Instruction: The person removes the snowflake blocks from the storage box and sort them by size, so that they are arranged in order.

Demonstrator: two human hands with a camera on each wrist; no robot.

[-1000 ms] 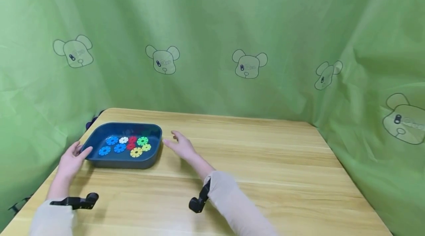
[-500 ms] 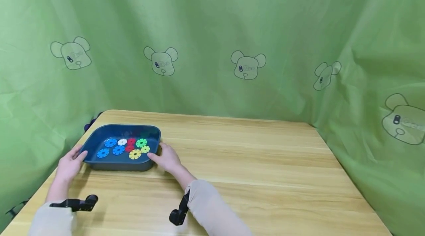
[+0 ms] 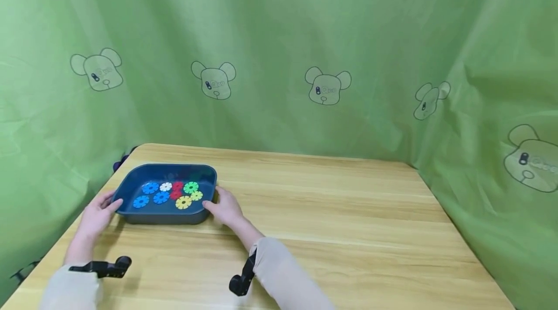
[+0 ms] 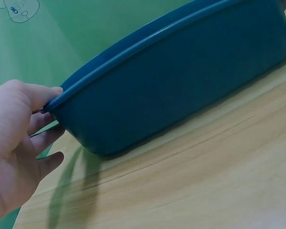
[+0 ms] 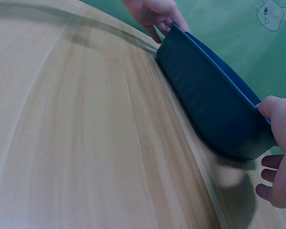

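A dark blue plastic basin with low walls stands at the left of the wooden table. My left hand holds its left end, thumb over the rim and fingers outside below it; the left wrist view shows this grip on the basin wall. At the opposite end, my right hand pinches the near right corner, thumb on the rim. Inside lie several flat notched plastic discs: blue, white, red, green and yellow. Both wrist views hide the discs behind the basin wall.
The wooden tabletop stretches away to the right of the basin. A green curtain printed with bear heads encloses the back and sides. Black wrist cameras sit on both forearms.
My right hand has come left to the basin and now grips its right corner. The basin has shifted slightly to the right. The left hand keeps its hold on the left rim.
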